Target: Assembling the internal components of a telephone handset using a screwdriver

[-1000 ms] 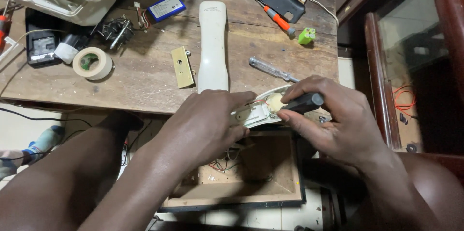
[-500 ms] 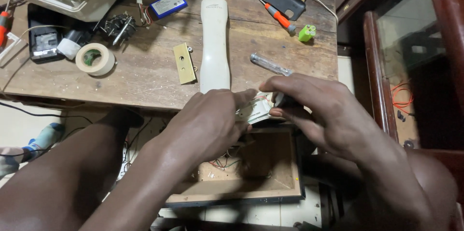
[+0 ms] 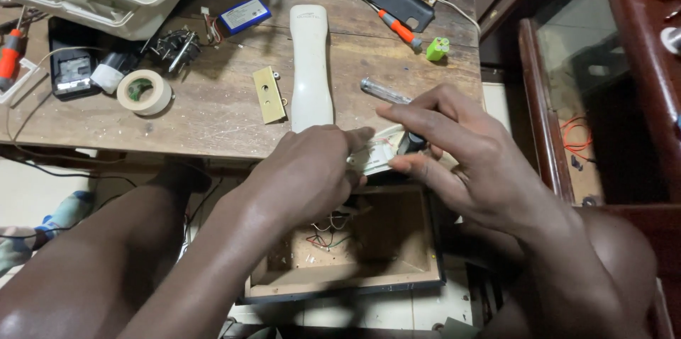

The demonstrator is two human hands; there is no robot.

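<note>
Left hand: the left hand [image 3: 308, 169] is closed around one end of a small white plastic part [image 3: 376, 153], fingers curled over it, just off the near edge of the wooden table [image 3: 213, 115].
Right hand: the right hand [image 3: 461, 162] pinches a dark-handled tool [image 3: 411, 143] between thumb and fingers, its tip set against the white part; what kind of tool it is cannot be told, since the fingers hide most of it.
White part: held between both hands, above the far rim of an open wooden box [image 3: 397, 254] and just beside the table edge; thin wires show on its face.
Box: sits below the hands, dark-rimmed, with loose red, green and white wires [image 3: 330, 236] lying inside.
Handset: a white telephone handset [image 3: 311, 62] lies lengthways on the table, its near end just behind the left hand.
Brass plate: a small brass-coloured plate [image 3: 269, 94] lies just left of the handset.
Clear-handled tool: a clear-handled screwdriver [image 3: 383, 90] lies right of the handset, partly behind the right fingers.
Further back: an orange-handled screwdriver [image 3: 397, 29], a green battery pack [image 3: 438, 49] and a blue battery pack [image 3: 243, 15].
Left side: a roll of tape [image 3: 144, 92] beside a black device [image 3: 73, 69].
</note>
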